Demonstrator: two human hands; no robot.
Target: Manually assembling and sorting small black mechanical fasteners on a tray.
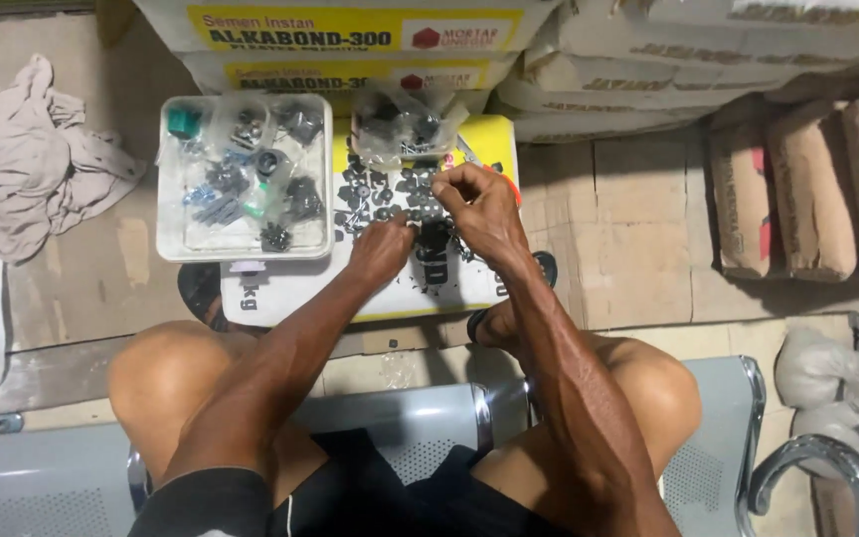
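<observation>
I sit on a metal bench and lean over a white and yellow sack (300,283) lying flat on the floor. Several small black parts (380,194) are spread across its top. My left hand (382,249) rests among them with its fingers curled down on the parts. My right hand (479,204) hovers just above, fingertips pinched together on a small dark piece. A clear plastic bag of black parts (400,124) lies at the sack's far edge.
A white tray (169,179) left of the sack holds several small bags of dark and teal parts. Stacked cement sacks (648,60) line the back; brown sacks (817,189) stand right. A crumpled cloth (32,149) lies left. Bench seats (400,428) sit under me.
</observation>
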